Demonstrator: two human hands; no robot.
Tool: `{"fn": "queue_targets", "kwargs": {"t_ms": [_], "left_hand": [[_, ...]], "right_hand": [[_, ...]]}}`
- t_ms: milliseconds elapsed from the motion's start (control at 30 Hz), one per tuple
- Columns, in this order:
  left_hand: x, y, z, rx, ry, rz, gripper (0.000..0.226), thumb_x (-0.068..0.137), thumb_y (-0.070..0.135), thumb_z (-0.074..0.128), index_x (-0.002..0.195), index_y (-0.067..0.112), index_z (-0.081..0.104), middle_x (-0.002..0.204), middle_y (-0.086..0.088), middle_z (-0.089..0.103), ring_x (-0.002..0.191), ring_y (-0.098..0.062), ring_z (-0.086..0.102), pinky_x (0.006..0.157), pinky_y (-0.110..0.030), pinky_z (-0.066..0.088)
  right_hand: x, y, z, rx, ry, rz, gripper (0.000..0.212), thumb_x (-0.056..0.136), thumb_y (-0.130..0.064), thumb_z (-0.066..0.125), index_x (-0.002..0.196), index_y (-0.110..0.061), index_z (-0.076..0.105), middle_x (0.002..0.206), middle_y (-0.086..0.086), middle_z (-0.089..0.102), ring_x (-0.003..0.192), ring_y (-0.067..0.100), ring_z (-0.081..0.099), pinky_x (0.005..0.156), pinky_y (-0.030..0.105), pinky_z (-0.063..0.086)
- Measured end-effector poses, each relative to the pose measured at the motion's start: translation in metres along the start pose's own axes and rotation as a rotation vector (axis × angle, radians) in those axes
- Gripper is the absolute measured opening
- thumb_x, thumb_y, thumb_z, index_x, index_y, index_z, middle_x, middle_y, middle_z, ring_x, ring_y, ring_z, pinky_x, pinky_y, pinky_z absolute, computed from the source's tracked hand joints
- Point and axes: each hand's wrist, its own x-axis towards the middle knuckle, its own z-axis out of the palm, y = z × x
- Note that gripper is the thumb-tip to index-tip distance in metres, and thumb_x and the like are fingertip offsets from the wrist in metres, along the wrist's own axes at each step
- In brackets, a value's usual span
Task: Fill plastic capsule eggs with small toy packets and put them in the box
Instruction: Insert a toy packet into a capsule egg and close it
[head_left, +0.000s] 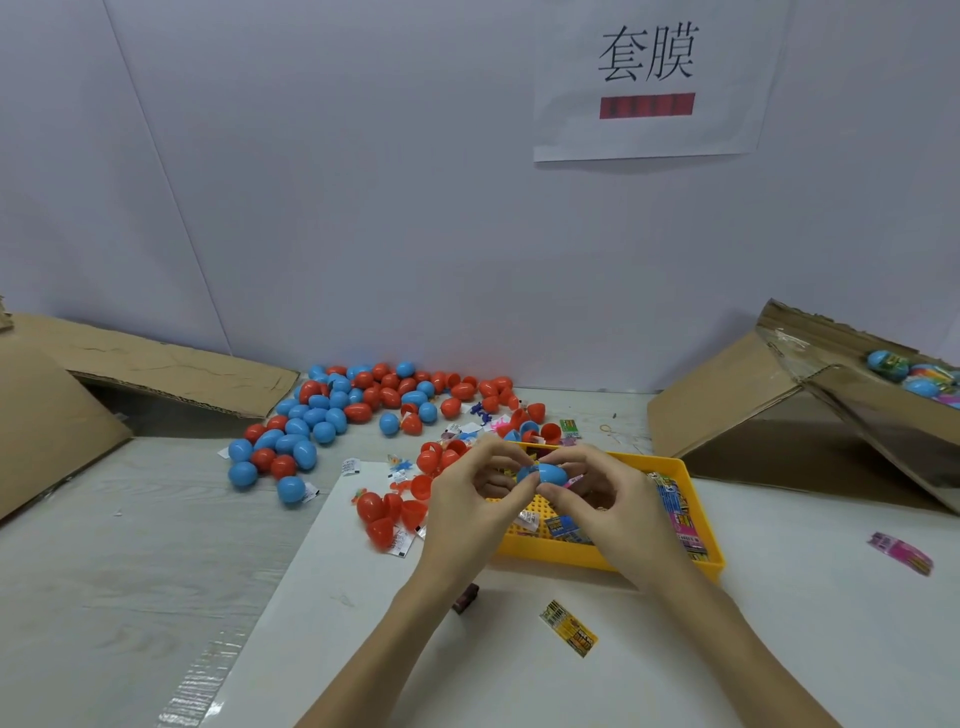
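Egg (545, 474), blue: held above tray (711, 558), long axis lying left-right between both hands. Left hand (470, 506) fingers pinched its left end, right hand (602, 499) fingers its right end. Box (810, 374) lay well right, nearer right hand.

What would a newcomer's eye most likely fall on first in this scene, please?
Probably the blue egg at the centre, pinched between the fingers of the left hand and right hand above the yellow tray. Next, the big scatter of red and blue eggs on the table behind and to the left. The white sign with bold black characters on the wall, upper right, also stands out.
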Motion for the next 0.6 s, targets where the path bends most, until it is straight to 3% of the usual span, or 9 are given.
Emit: {"fn": "queue_targets", "kwargs": {"t_ms": [200,300,367,467,600], "left_hand": [[0.0012,-0.0010,0.0012,-0.027,0.005,-0.052,0.011,0.091,0.024,0.077,0.101,0.028,0.073,0.094,0.007,0.075,0.084,-0.018,0.074,0.073,-0.039,0.064],[0.0019,0.0009,-0.0001,-0.055,0.021,-0.060,0.010,0.092,0.020,0.076,0.100,0.023,0.073,0.092,0.004,0.075,0.079,-0.019,0.075,0.071,-0.036,0.064],[0.0009,0.0017,0.0000,-0.047,0.013,-0.049,0.009,0.092,0.019,0.075,0.101,0.021,0.073,0.092,0.003,0.075,0.078,-0.018,0.075,0.072,-0.034,0.064],[-0.0002,0.0032,0.0005,-0.009,-0.037,-0.026,0.011,0.096,0.020,0.071,0.106,0.019,0.074,0.095,0.004,0.075,0.086,-0.018,0.074,0.078,-0.034,0.063],[-0.0008,0.0063,-0.0001,0.045,-0.110,0.044,0.024,0.092,0.022,0.076,0.115,0.020,0.070,0.108,0.007,0.071,0.095,-0.014,0.071,0.081,-0.027,0.060]], "right_hand": [[0.0007,0.0019,-0.0003,0.042,-0.039,-0.006,0.031,0.088,-0.043,0.070,0.119,-0.041,0.067,0.100,-0.022,0.073,0.095,0.006,0.072,0.081,0.029,0.063],[0.0019,0.0038,-0.0009,0.050,-0.042,0.005,0.031,0.094,-0.031,0.069,0.122,-0.042,0.065,0.101,-0.016,0.074,0.095,0.008,0.073,0.082,0.033,0.064],[0.0023,0.0033,-0.0015,0.061,-0.036,0.012,0.030,0.093,-0.034,0.068,0.122,-0.040,0.067,0.101,-0.013,0.075,0.094,0.010,0.073,0.080,0.036,0.064],[0.0020,0.0029,-0.0032,0.079,-0.032,0.021,0.030,0.090,-0.039,0.067,0.120,-0.041,0.067,0.100,-0.014,0.075,0.093,0.012,0.074,0.079,0.035,0.064],[0.0033,0.0060,-0.0058,0.103,-0.020,0.036,0.030,0.094,-0.031,0.069,0.124,-0.034,0.068,0.100,-0.014,0.075,0.092,0.013,0.075,0.075,0.034,0.065]]}}
